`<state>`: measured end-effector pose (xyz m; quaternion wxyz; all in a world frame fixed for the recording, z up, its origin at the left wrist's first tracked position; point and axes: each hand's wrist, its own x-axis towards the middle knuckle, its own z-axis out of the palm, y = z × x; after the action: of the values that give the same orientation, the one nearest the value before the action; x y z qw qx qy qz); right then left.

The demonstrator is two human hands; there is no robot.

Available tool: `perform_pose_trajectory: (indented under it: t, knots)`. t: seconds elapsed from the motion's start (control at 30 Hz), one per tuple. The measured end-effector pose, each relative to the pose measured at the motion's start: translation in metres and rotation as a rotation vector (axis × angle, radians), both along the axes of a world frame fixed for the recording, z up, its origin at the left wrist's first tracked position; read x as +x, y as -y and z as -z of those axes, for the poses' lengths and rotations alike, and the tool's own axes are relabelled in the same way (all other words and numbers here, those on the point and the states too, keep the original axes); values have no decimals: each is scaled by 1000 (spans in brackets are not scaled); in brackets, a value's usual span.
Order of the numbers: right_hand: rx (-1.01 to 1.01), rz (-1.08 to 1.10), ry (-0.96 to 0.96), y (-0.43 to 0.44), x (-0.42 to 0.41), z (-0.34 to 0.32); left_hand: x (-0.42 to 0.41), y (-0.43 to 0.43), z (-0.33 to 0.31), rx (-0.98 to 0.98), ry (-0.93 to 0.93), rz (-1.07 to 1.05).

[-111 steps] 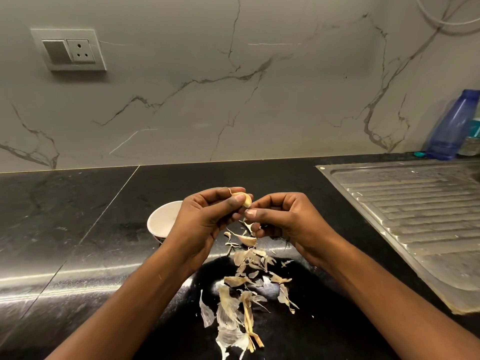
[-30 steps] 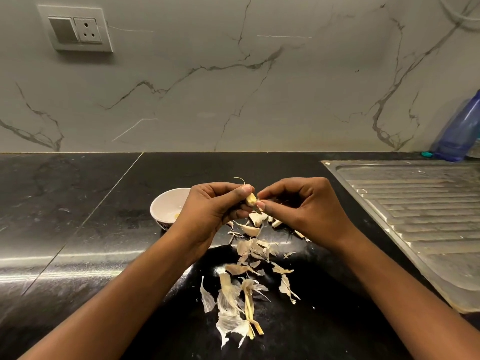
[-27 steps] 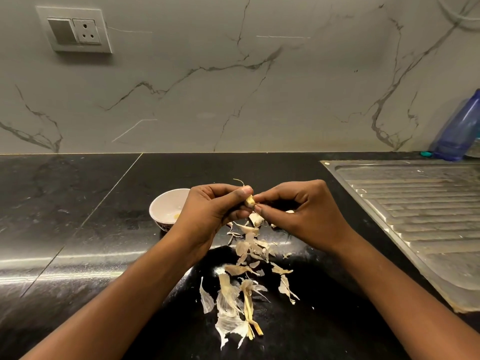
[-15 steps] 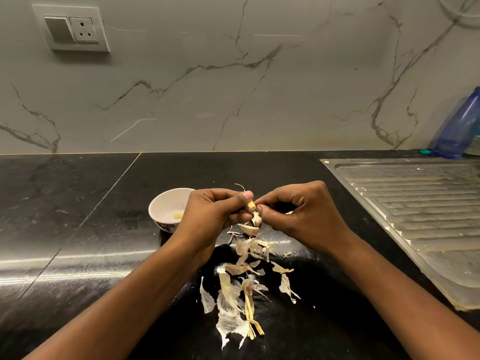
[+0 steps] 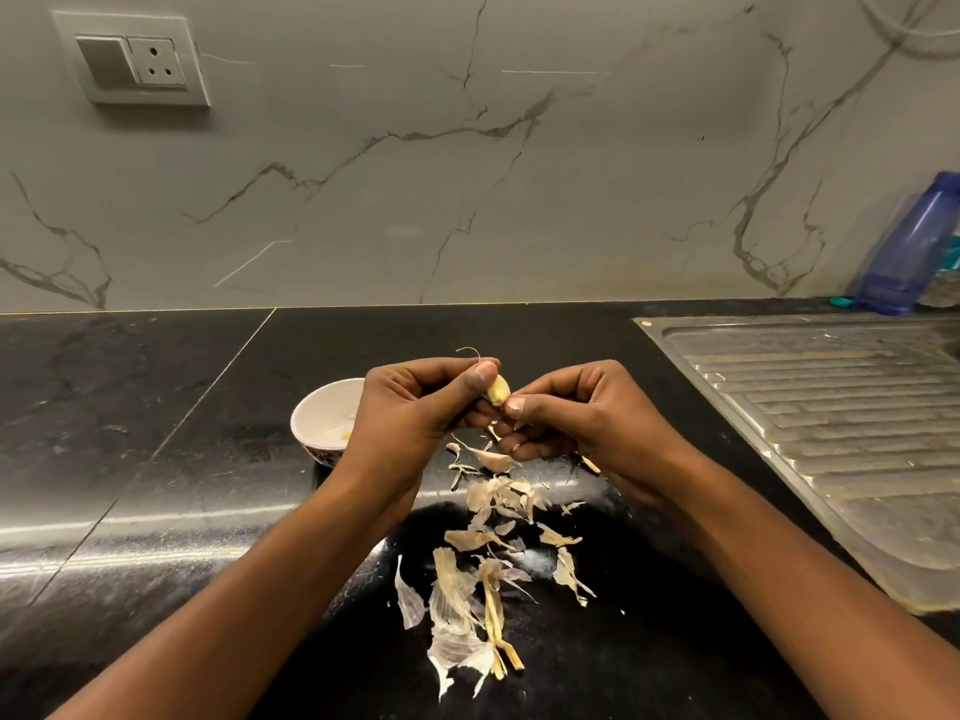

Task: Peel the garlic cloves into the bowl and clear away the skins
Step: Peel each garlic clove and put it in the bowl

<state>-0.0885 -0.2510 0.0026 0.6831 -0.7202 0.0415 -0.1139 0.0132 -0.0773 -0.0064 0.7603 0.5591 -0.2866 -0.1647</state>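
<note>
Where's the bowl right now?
Head view, left of centre: the white bowl sits on the black countertop, partly hidden behind the left hand.

black stone counter (image 5: 130,407) | steel drainboard (image 5: 831,407) at its right edge | blue bottle (image 5: 906,246) upright at back right corner | switch-and-socket plate (image 5: 135,59) on marble wall (image 5: 467,200), upper left

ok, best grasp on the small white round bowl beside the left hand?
Probably pinch the exposed left rim of the small white bowl from above-left: it sits upright, mouth open, and the left hand covers its right side.
</note>
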Motion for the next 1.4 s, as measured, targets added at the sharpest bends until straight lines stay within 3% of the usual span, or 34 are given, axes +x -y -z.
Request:
perform_pose_trajectory:
  t: [0.4, 0.7, 0.83, 1.1, 1.4]
  knots:
    - [222, -45, -106, -5, -1, -4, 1, 0, 4, 15, 235, -86]
    - [170, 65, -103, -13, 2, 2, 4, 1, 7, 41, 309, -97]
    - [120, 103, -76, -14, 1, 1, 4, 1, 6, 47, 209, -67]
    - [75, 154, 2, -10, 0, -2, 0, 1, -5, -5, -232, 163]
    - [35, 167, 53, -5, 2, -1, -2, 0, -11, 13, -320, 239]
